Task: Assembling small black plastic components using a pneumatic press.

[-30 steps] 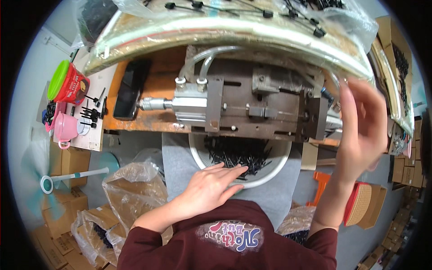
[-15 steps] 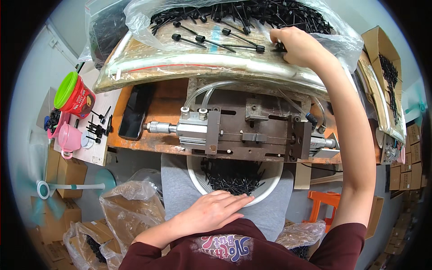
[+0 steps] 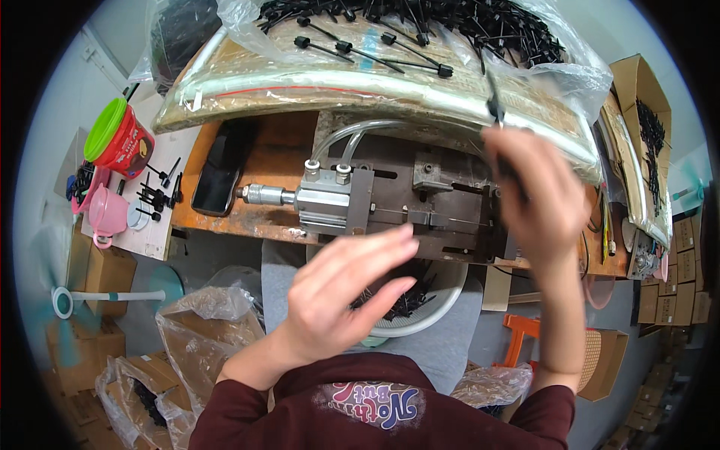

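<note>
My right hand (image 3: 546, 201), blurred by motion, is closed on a thin black stemmed plastic part (image 3: 494, 106). The part's stem points up and away, past the front edge of the plastic-covered tray. My left hand (image 3: 341, 289) is open, fingers spread, with nothing in it. It hovers over a white basket (image 3: 450, 306) of black parts on my lap, close to the near edge of the metal clamping fixture (image 3: 384, 196). The fixture has a silver air cylinder (image 3: 324, 206) at its left side. My right hand covers the fixture's right end.
Behind the fixture, a tilted cardboard tray (image 3: 300, 82) wrapped in clear plastic bears a heap of black stemmed parts (image 3: 450, 22). A phone (image 3: 217, 184), a red tub (image 3: 124, 146) and a pink cup (image 3: 107, 211) are at left. An orange stool (image 3: 517, 341) stands below right.
My right hand has come down and nearer from the heap, bringing a black part. My left hand has lifted off the basket's rim and moved up toward the fixture, its fingers spreading.
</note>
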{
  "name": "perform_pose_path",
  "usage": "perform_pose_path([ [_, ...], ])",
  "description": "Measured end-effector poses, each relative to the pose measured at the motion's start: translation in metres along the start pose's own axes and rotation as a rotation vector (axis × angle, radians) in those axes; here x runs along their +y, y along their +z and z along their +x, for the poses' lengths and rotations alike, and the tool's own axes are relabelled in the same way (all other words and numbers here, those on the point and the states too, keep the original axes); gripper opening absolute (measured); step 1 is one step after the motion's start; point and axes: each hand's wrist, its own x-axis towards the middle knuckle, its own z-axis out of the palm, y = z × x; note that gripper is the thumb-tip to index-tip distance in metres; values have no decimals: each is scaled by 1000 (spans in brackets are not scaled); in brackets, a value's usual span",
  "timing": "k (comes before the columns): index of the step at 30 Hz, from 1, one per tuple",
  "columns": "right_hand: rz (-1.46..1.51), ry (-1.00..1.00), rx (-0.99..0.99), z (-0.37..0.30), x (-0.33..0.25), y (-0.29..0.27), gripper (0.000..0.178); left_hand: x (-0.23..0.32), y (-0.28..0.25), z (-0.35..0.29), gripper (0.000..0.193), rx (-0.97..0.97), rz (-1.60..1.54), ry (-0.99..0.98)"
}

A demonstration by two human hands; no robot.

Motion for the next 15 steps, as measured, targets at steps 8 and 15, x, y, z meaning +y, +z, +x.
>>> perform_pose_path([
  [8,45,81,24,-54,-83,9,40,-2,28,7,44,46,-104,68],
  [15,495,772,171,-73,-87,-16,21,-4,29,-8,35,-97,84,-35],
])
